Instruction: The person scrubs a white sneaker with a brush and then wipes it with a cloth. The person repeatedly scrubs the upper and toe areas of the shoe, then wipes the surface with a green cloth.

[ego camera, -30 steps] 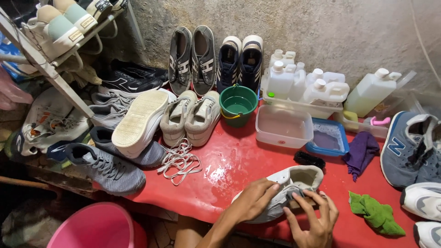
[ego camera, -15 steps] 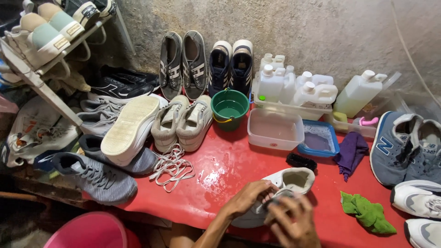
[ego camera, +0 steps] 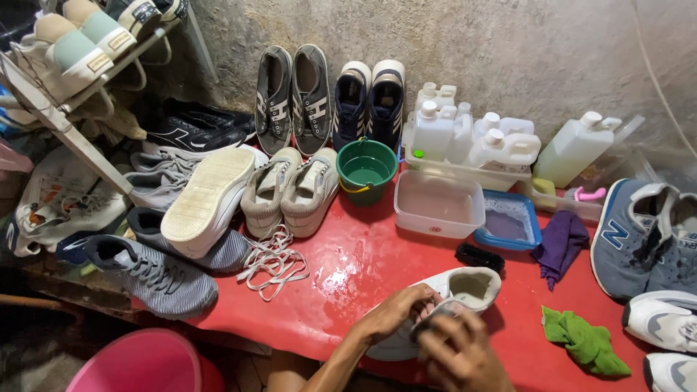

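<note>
A white sneaker (ego camera: 475, 285) lies on its side on the wet red table (ego camera: 348, 283), near the front edge. My left hand (ego camera: 396, 313) grips its upper at the middle and holds it down. My right hand (ego camera: 462, 356) is blurred with motion and is closed on a small dark scrubbing brush (ego camera: 430, 324) that presses on the sneaker's side, right beside my left fingers. The toe end of the sneaker is hidden under my hands.
Behind the sneaker are a black brush (ego camera: 479, 256), a clear tub (ego camera: 439, 205), a blue-rimmed tub of suds (ego camera: 508, 221) and a green bucket (ego camera: 365, 168). White bottles (ego camera: 472, 138) line the wall. Many shoes, loose laces (ego camera: 272, 261), a purple cloth (ego camera: 563, 243) and a green cloth (ego camera: 584, 341) crowd the table. A pink bucket (ego camera: 145, 363) stands below.
My right hand has slid left along the sneaker with the brush and now blurs next to my left hand. The left hand keeps its grip on the sneaker.
</note>
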